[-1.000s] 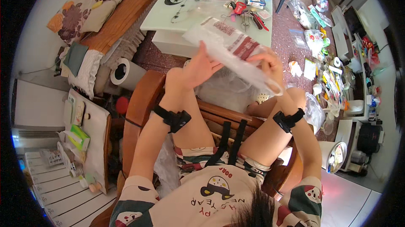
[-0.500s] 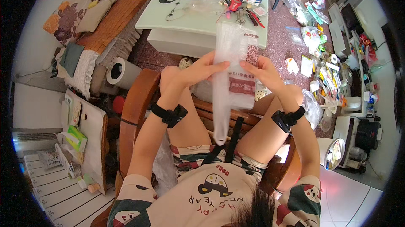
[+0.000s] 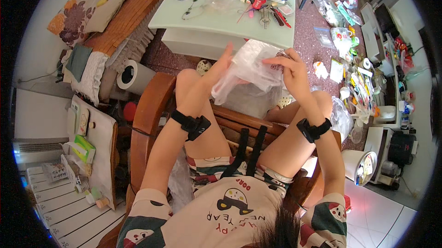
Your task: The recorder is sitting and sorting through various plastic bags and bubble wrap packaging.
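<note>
A thin clear plastic bag [image 3: 251, 68] with dark red print hangs crumpled between my hands, above my knees. My right hand [image 3: 294, 73] pinches its upper right side, bunching the printed part under the fingers. At the bag's left side is my left hand [image 3: 218, 68], its fingers stretched out and pointing away from me. Some of that hand's fingers are hidden behind the film. More clear plastic [image 3: 248, 103] shows below the bag, between my legs. Both of my wrists wear black straps with small boxes.
Ahead stands a pale glass-topped table [image 3: 202, 29] bearing pliers [image 3: 278, 17], a red tool [image 3: 258, 2] and plastic packaging. Many goods and bags [image 3: 361, 87] lie on the floor at right. A wooden chair arm [image 3: 149, 123] is at my left, beside a low board [image 3: 99, 142].
The bag was stretched flat and long between both hands; now it is crumpled and gathered toward the right hand. My left hand has let its fingers straighten and shifted left.
</note>
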